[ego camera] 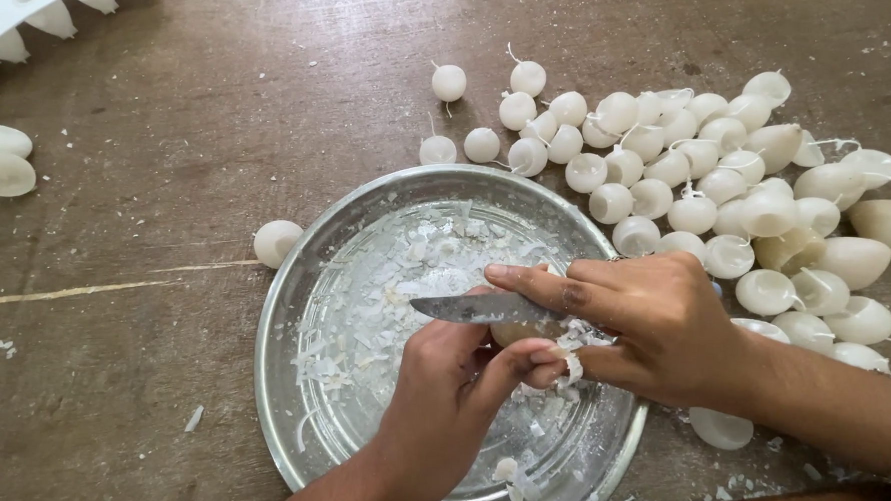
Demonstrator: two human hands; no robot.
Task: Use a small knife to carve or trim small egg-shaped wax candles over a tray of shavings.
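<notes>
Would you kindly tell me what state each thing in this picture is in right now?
Left hand: closed around a small wax piece over the pan.
Right hand: gripping the knife, forefinger along its blade.
Knife: held flat, blade pointing left.
Metal pan: littered with white shavings.
Heap of wax candles: loose on the table, wicks showing.
Lone candle: lying beside the pan's left rim.
White mould tray: at the top left corner, partly out of view.
</notes>
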